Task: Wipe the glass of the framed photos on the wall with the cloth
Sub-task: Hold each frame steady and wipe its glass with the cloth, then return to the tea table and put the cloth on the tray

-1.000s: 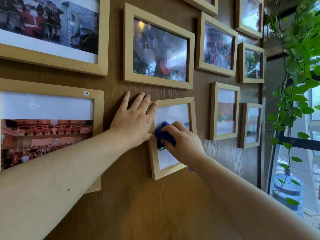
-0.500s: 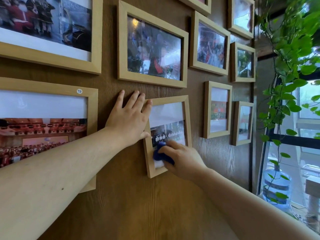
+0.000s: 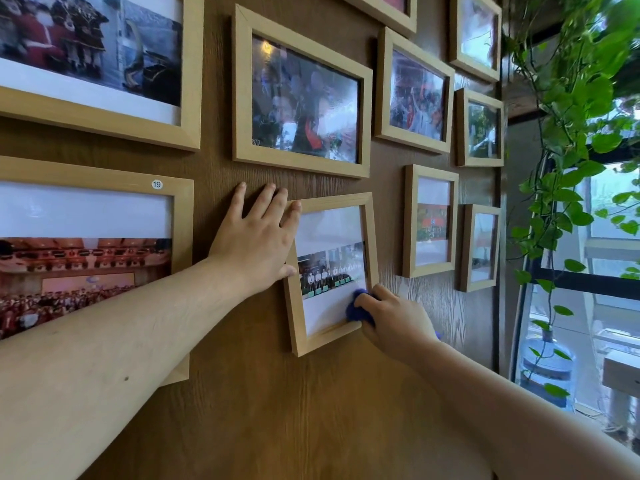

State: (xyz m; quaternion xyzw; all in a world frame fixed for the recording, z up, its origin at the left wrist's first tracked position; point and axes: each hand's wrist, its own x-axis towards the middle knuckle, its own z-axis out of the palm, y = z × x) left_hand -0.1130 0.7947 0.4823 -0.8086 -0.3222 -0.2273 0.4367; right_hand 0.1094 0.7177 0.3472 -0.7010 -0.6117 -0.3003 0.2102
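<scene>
A small light-wood framed photo (image 3: 330,268) hangs tilted on the brown wood wall, its picture showing a row of people. My right hand (image 3: 394,320) is closed on a bunched blue cloth (image 3: 356,310) and presses it against the lower right corner of that glass. My left hand (image 3: 258,242) lies flat on the wall with fingers spread, its fingertips and thumb resting on the frame's left edge. Several other framed photos surround it, among them a wide one (image 3: 301,98) just above.
A large frame with a sticker marked 19 (image 3: 86,251) hangs at the left under my left forearm. Two small frames (image 3: 431,221) hang to the right. A trailing green plant (image 3: 571,109) hangs by the window at far right, above a water jug (image 3: 547,372).
My right hand has carried the blue cloth from the middle of the glass down to its lower left, then across to the lower right corner. My left hand stays on the frame's left edge.
</scene>
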